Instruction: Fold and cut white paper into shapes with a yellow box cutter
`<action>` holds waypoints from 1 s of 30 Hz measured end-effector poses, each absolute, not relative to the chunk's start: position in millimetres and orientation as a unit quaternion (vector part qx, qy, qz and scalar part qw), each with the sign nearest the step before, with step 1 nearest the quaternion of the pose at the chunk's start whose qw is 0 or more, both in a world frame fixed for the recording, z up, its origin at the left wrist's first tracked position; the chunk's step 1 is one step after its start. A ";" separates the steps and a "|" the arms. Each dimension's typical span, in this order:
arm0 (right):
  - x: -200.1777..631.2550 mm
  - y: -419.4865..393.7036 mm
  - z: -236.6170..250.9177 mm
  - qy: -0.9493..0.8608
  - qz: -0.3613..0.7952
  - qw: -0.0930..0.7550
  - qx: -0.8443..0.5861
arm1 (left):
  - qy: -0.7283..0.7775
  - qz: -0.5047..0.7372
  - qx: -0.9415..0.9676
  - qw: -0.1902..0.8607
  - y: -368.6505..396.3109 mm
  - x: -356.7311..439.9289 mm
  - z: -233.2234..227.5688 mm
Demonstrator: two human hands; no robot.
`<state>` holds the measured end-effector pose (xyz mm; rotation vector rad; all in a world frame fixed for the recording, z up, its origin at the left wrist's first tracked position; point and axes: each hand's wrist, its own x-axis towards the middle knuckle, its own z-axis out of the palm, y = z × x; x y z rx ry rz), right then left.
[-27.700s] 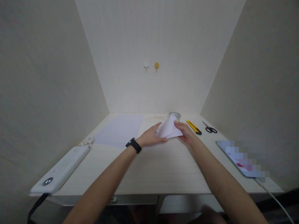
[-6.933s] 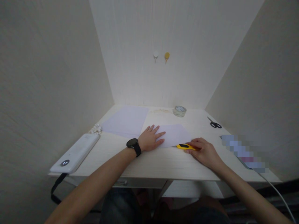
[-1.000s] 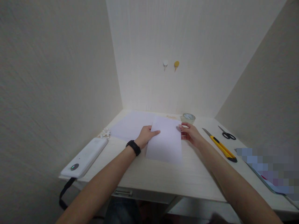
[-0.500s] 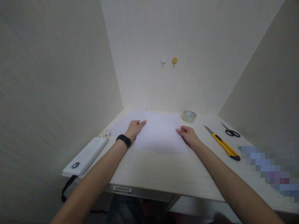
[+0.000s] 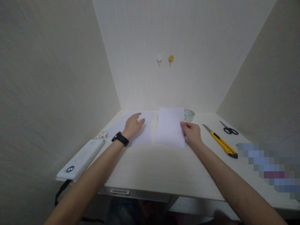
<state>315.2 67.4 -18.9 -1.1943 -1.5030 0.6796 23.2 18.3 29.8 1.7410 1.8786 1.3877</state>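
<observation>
White desk [image 5: 140, 168]. R hand [image 5: 193, 132] pinches sheet [image 5: 170, 126] at R edge; prob. light, floppy, easily creased, best held by opp. edges. L hand [image 5: 133, 126] fingers apart, nr other paper [image 5: 147, 133].

The thin, rectangular white paper sheet [image 5: 170, 126] in the middle looks plain, tinged lilac. At right I see a long yellow plastic cutter [image 5: 220, 142] with black parts. The far pale, faintly streaked wall [image 5: 150, 86] shows a round white hook [image 5: 159, 58] and a round mustard-yellow hook [image 5: 171, 58].

The right grip [image 5: 193, 133] pinches a white sheet [image 5: 170, 129], the left grip [image 5: 132, 126] over other paper [image 5: 147, 132].
</observation>
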 end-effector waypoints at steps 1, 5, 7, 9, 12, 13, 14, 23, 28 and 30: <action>314.2 61.6 -13.3 -0.657 0.210 0.521 -0.503 | 0.604 0.470 0.615 0.190 17.6 43.4 31.5; 303.8 34.0 2.2 -0.734 0.032 0.459 -0.500 | 0.455 0.488 0.614 0.422 14.0 121.0 36.7; 296.8 22.7 3.6 -0.768 0.009 0.432 -0.472 | 0.394 0.491 0.594 0.500 14.7 146.6 38.5; 291.5 16.0 3.3 -0.799 -0.007 0.417 -0.433 | 0.369 0.519 0.568 0.521 18.7 158.9 39.7; 291.7 16.9 6.9 -0.805 -0.032 0.446 -0.389 | 0.377 0.586 0.490 0.524 28.3 155.4 41.5; 294.5 20.1 9.9 -0.793 -0.039 0.466 -0.389 | 0.370 0.595 0.466 0.541 31.4 150.3 42.0; 298.6 24.5 13.6 -0.777 -0.043 0.486 -0.398 | 0.349 0.593 0.449 0.570 34.0 144.2 42.2; 334.4 64.7 16.2 -0.617 0.469 0.396 -0.492 | 0.325 0.477 0.438 0.689 38.3 102.3 20.9; 338.1 68.1 -0.9 -0.539 0.613 0.345 -0.462 | 0.424 0.514 0.440 0.602 46.0 81.2 9.1; 337.7 68.1 -5.5 -0.529 0.625 0.342 -0.461 | 0.441 0.537 0.433 0.574 49.7 72.1 5.6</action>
